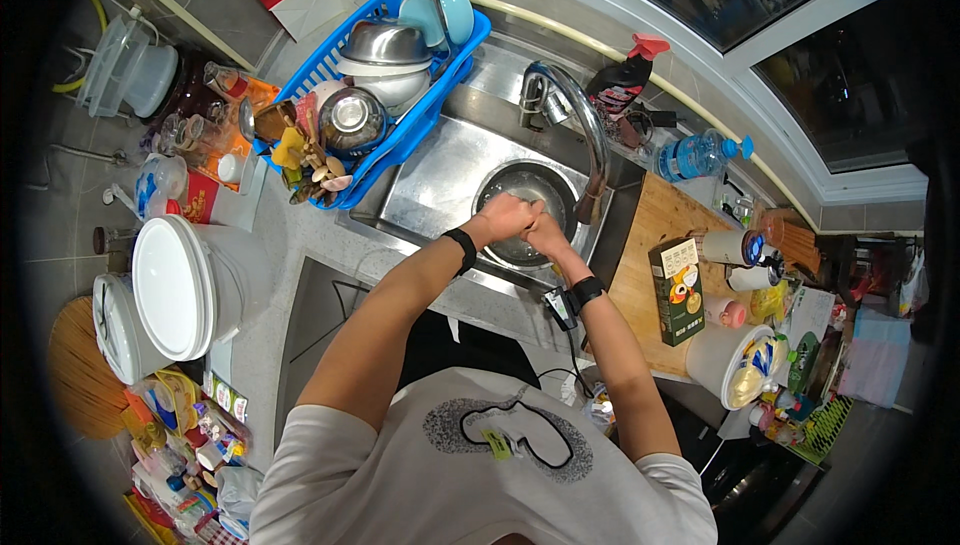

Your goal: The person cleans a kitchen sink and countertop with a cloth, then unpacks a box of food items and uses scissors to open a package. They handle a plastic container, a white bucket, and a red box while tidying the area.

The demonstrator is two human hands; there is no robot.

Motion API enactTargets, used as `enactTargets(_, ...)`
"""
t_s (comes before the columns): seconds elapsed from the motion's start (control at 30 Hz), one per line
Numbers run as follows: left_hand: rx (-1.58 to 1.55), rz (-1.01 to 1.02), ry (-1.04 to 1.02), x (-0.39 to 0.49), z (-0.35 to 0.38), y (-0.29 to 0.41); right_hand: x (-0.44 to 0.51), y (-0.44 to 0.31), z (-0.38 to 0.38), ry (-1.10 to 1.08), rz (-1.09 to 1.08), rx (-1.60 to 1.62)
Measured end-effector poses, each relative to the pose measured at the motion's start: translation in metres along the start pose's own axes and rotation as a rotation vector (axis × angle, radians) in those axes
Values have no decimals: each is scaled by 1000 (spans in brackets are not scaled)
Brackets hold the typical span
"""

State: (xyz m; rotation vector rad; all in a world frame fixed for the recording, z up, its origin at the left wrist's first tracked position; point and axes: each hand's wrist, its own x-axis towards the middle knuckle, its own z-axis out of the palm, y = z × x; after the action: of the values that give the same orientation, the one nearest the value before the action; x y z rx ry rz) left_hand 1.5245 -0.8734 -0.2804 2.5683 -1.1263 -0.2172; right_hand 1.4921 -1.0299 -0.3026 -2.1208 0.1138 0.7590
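Observation:
My left hand (508,216) and my right hand (547,236) meet knuckle to knuckle over a round metal basin (491,183) in the stainless steel sink (435,177). Both hands have curled fingers. Whatever may be between them is hidden from above. Clear liquid, apparently water, shows in the basin around my hands. The curved chrome faucet (592,121) arches over the sink, its spout end just right of the basin. Each wrist wears a black band, and a small device with a cable hangs by the right one.
A blue dish basket (416,141) with bowls and utensils stands at the sink's upper left. To the right, a wooden cutting board (634,275) bears a dark green box (677,291). A spray bottle (622,84) and blue-tinted water bottle (694,156) stand behind. White-lidded bucket (172,286) sits left.

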Motion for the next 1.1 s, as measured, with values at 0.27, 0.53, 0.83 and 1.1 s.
enactTargets(0.27,-6,15,-5,-1,18,-2,-3,6,1,32,-127,81)
enactTargets(0.53,-54,41,41,2,19,10,-8,5,-9,-108,10,212)
enactTargets(0.83,-504,52,118,-9,-8,10,-55,5,-37,-11,-75,527)
enactTargets(1.1,-1604,-778,168,-42,-20,14,-74,-48,-22,500,-473,265)
